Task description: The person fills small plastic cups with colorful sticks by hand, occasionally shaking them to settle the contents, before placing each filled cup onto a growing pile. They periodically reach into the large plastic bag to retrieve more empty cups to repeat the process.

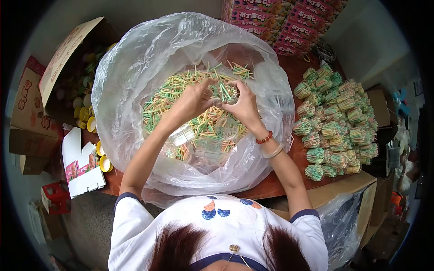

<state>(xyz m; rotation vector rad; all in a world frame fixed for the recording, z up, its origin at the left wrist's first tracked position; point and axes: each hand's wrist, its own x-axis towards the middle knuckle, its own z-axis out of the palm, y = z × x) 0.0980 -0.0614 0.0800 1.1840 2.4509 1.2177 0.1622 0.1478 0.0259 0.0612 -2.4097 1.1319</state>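
A large clear plastic bag (pixel 135 67) lies opened out on the table, holding a heap of thin pastel green, yellow and pink sticks (pixel 165 101). Above the heap, my left hand (pixel 197 98) and my right hand (pixel 244 103) curve round a bundle of sticks (pixel 226 92) from both sides. Thumbs nearly meet on the near side, and fingers are bent round the bundle. Whether a clear container surrounds it, I cannot tell. Just below the hands, clear plastic containers (pixel 209 148) lie on the heap.
Many bundles of sticks (pixel 337 119) are stacked on the red-brown table (pixel 298 180) at right. Pink printed boxes (pixel 271 25) stand behind. At left are an open carton (pixel 68 54) with yellow lids (pixel 91 124), and white card sheets (pixel 81 165). A red crate (pixel 56 198) stands lower left.
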